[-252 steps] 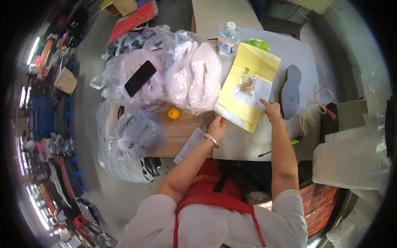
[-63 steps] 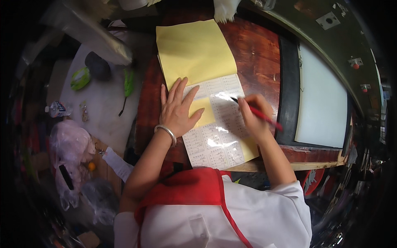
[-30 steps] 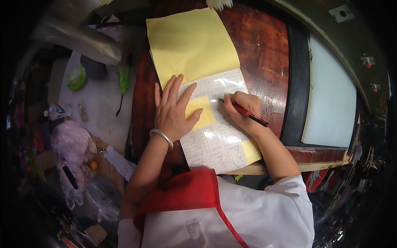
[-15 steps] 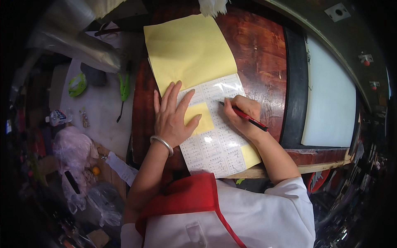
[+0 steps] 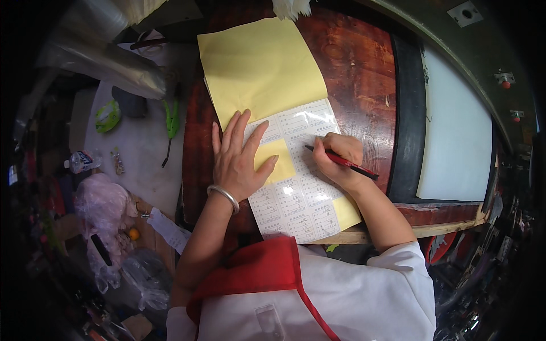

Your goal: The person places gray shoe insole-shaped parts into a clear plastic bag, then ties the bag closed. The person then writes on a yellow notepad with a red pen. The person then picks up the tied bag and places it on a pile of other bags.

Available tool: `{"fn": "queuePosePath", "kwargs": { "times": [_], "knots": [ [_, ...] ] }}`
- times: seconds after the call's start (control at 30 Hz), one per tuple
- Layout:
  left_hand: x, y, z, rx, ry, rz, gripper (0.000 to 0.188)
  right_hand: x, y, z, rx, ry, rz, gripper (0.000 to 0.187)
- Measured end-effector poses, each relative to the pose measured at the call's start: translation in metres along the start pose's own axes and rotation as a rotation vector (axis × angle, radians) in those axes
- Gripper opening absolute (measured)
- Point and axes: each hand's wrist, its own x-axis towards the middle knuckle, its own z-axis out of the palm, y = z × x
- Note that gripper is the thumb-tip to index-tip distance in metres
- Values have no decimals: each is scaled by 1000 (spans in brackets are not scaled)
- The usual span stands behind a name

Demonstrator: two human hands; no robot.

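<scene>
A sheet of white printed labels with handwriting on several of them lies on the reddish wooden table, partly over a yellow backing sheet. Two yellow patches show where labels are gone from the sheet. My left hand rests flat on the sheet's left side, fingers spread, a silver bangle on the wrist. In my right hand is a red and black pen, gripped near its tip. The pen points left at a label right of the upper yellow patch; whether its tip touches the paper I cannot tell.
Right of the wooden table top stand a black strip and a white board. On the left are a plastic bottle, a green tape-like item, green-handled tool and pink plastic bag.
My right hand with the pen has shifted slightly to the right along the label. The left hand stays in place on the sheet.
</scene>
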Motion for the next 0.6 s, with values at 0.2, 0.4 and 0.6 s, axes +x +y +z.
{"fn": "queuePosePath", "kwargs": {
  "times": [0.2,0.4,0.6],
  "knots": [
    [0,0,0,0,12,4,62,2,-1,2,-2,12,-41,32],
    [0,0,0,8,13,11,61,2,1,2,-24,-3,-55,33],
    [0,0,0,7,4,2,62,1,1,1,-14,0,-53,34]
  ]
}}
